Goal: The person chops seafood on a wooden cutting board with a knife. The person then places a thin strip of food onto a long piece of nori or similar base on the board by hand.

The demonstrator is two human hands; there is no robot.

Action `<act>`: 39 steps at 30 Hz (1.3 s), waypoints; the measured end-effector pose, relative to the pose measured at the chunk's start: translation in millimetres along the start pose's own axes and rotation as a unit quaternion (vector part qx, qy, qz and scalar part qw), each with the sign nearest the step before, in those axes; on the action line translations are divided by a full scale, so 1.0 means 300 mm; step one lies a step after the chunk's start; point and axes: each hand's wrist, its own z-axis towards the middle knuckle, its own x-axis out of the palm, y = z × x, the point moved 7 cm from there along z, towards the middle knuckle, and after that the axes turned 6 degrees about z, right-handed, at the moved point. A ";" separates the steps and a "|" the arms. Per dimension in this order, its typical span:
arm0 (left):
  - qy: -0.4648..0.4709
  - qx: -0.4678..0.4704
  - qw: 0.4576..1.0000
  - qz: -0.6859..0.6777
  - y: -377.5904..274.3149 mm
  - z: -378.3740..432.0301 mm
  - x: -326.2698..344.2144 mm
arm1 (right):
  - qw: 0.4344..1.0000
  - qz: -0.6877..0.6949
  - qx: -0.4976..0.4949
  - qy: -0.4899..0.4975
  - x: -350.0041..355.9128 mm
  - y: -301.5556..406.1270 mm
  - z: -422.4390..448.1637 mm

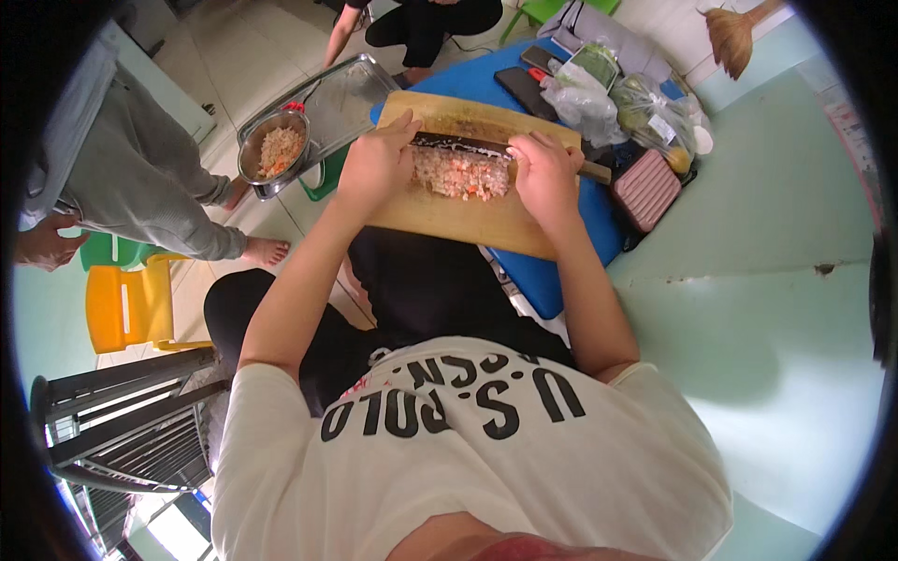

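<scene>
A wooden cutting board [463, 224] lies before me, partly over a blue table top. On it is a heap of finely chopped pinkish-white food with orange bits [463, 172]. A knife with a dark blade [459, 142] and a wooden handle [595, 172] lies across the far side of the heap, bits stuck along the blade. My right hand [548, 172] grips it where blade and handle meet; the handle's end sticks out to the right. My left hand [377, 158] holds the blade's other end, its fingertips at the blade's upper edge.
Left of the board, a metal bowl [245, 158] of similar chopped food sits by a metal tray [347, 112]. Phones [523, 91], bagged produce [642, 112] and a pink ridged case [647, 189] crowd the blue table [449, 77]. One person stands left; another crouches beyond the tray.
</scene>
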 end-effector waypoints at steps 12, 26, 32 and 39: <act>-0.017 0.009 1.000 0.007 0.049 0.048 0.020 | 0.999 0.015 0.034 0.013 0.042 -0.039 0.043; -0.020 0.030 0.999 0.006 0.024 -0.012 0.003 | 1.000 -0.003 0.019 0.003 0.002 0.015 -0.019; -0.008 0.006 1.000 -0.007 0.009 -0.017 0.000 | 0.999 -0.017 0.031 0.021 -0.017 0.030 -0.036; 0.008 -0.012 1.000 -0.011 -0.011 -0.026 -0.014 | 1.000 -0.007 0.026 0.013 -0.023 0.035 -0.051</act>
